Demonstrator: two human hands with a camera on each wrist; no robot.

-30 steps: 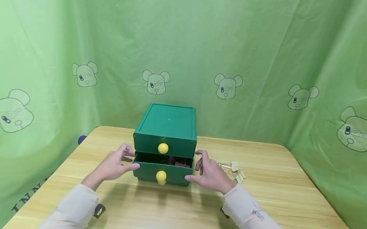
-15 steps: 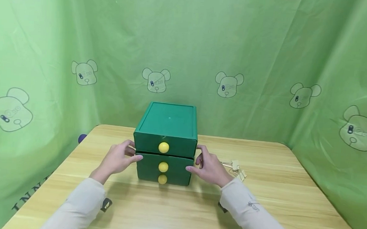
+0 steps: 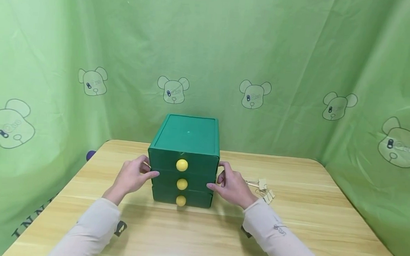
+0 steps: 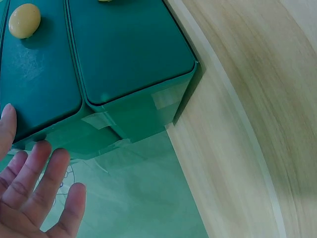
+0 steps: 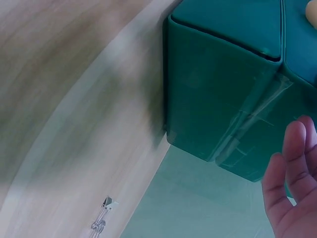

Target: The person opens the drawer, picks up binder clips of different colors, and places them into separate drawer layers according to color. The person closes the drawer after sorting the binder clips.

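A green drawer cabinet [image 3: 190, 135] stands on the table, its three drawers stacked and closed, each with a round yellow knob. At its left side is my left hand [image 3: 131, 178], thumb [image 4: 7, 126] on the front of the middle drawer [image 3: 169, 180], the other fingers loosely spread along the side. My right hand [image 3: 233, 186] mirrors it, its thumb against the right end of that drawer front and its fingers [image 5: 295, 153] beside the side wall. Neither hand curls round anything. Clear tape crosses the cabinet's sides in both wrist views.
Several gold binder clips [image 3: 265, 191] lie on the wooden table [image 3: 301, 218] to the right of the cabinet, behind my right hand. A green curtain [image 3: 211, 66] with bear-head prints hangs behind and on both sides.
The middle drawer, pulled out with dark things inside one second ago, has slid back flush with the others. Both hands moved slightly forward with it, thumbs on its front.
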